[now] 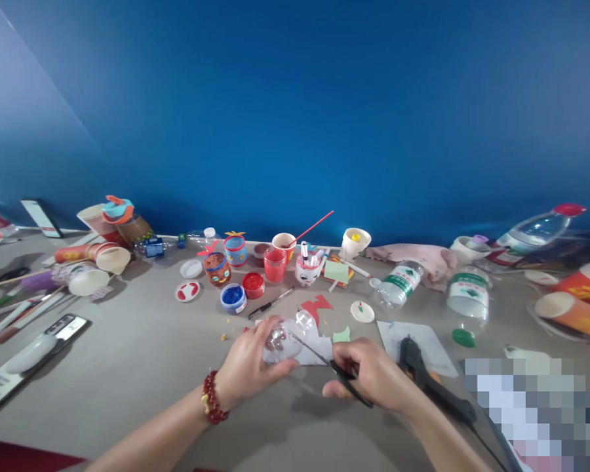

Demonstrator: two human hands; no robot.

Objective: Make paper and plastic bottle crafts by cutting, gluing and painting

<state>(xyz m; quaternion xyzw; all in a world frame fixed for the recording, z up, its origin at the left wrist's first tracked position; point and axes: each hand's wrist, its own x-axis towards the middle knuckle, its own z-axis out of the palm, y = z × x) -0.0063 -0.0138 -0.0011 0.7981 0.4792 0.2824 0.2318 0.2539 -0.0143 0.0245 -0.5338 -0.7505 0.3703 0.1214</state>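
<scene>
My left hand [246, 364], with a red bead bracelet on the wrist, grips a cut piece of clear plastic bottle [288, 347] from its left side. My right hand [373, 377] has its fingers in the handles of black scissors [345, 378], whose blades point up and left to the edge of the plastic. From here I cannot make out whether the blades are closed on it. Beneath both lies white paper [319, 347], with red paper scraps [315, 306] and a green scrap [342, 335] beside it. Behind my left hand stand a blue paint jar [233, 299] and a red one [253, 285].
A black glue gun [430, 380] lies by my right forearm. Two labelled plastic bottles, one on its side [400, 285] and one cap-down [469, 301], sit to the right. Paper cups, brushes and a phone [32, 360] occupy the left. A blue wall [295, 118] rises behind.
</scene>
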